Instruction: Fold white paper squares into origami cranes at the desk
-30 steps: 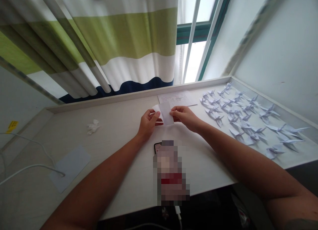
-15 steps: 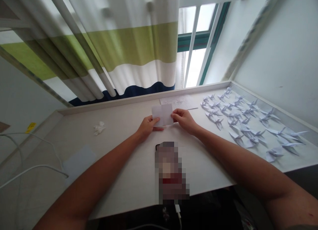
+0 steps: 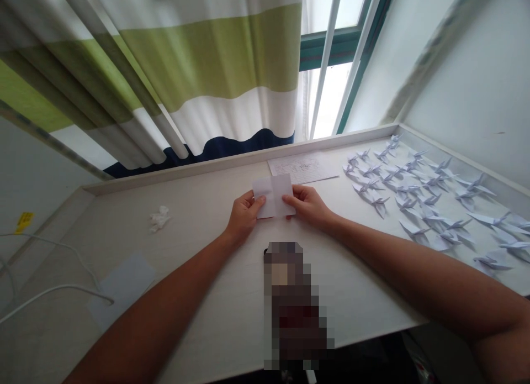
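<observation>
Both hands are clamped on one item: the left hand pinches the left part of the small white paper, thumb on top, and the right hand pinches the right part likewise. Risk: unequal pull from the two grips could skew or tear the paper along its central fold line; a slack thumb could let one half swing loose. The paper lies between the hands, touching both. Beyond it, at far centre, lies a marked sheet; farther right stand folded paper cranes
</observation>
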`<state>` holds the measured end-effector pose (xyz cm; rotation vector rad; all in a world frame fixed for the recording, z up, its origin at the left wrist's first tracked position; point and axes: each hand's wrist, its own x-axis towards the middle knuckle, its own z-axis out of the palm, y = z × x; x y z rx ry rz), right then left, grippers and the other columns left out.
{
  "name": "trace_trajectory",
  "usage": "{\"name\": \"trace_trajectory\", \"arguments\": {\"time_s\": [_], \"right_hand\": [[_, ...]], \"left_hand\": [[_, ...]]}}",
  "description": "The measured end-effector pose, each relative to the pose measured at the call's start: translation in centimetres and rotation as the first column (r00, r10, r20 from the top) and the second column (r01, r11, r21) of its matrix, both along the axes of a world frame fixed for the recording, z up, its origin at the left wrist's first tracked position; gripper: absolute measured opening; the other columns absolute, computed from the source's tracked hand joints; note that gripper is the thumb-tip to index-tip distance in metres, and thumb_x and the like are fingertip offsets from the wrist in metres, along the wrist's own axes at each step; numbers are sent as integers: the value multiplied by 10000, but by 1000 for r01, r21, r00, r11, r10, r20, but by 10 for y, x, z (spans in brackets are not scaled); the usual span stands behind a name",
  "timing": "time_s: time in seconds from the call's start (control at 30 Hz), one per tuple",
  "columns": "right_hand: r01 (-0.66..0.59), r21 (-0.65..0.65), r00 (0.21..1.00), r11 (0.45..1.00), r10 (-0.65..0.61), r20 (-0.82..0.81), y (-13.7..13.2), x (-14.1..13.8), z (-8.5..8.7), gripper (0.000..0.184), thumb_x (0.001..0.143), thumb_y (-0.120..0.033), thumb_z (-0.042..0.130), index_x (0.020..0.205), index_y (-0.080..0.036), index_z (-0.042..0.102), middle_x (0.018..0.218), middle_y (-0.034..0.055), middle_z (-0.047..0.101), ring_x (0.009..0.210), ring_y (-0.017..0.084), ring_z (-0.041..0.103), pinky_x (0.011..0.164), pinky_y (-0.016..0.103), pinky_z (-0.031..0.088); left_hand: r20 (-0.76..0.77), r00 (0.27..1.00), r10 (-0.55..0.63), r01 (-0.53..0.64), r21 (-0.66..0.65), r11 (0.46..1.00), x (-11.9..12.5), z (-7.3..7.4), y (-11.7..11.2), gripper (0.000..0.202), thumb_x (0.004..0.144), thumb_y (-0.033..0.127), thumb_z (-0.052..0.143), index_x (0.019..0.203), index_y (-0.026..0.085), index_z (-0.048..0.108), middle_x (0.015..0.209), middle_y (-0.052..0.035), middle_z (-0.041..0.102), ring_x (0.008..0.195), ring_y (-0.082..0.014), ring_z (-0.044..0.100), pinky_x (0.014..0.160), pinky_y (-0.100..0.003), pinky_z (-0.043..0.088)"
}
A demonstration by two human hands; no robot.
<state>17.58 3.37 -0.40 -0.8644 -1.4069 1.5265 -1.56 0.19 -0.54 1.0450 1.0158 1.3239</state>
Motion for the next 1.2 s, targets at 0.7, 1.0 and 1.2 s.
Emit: {"name": "trace_trajectory", "arguments": {"time_s": [0.7, 1.0, 1.2], "right_hand": [[-129, -64, 992, 990, 129, -12, 0, 21, 14, 382, 723, -411, 934, 933, -197, 698, 838, 15, 748, 733, 155, 674, 657, 272, 500], [-34, -13, 999, 999, 34, 20, -3, 17, 8, 322, 724, -411, 917, 887, -173, 774, 817, 23, 768, 733, 151, 670, 688, 283, 513], [-158, -39, 986, 987, 160, 48, -5, 18, 11, 295, 742, -372, 907, 920, -166, 793, 896, 45, 795, 795, 147, 700, 745, 282, 526]], "left_hand": [[-159, 984, -74, 96, 137, 986, -3, 6, -13, 368, 871, 532, 759, 927, 175, 825, 832, -52, 747, 737, -173, 675, 686, -314, 621], [-183, 983, -27, 47, 105, 993, 1, 7, -11, 484, 783, 424, 879, 1159, 174, 705, 837, -24, 780, 733, -163, 698, 690, -298, 616], [-268, 959, -90, 130, 135, 982, 2, 8, -12, 456, 806, 415, 860, 1141, 181, 657, 742, 16, 715, 627, -123, 624, 569, -228, 511]]}}
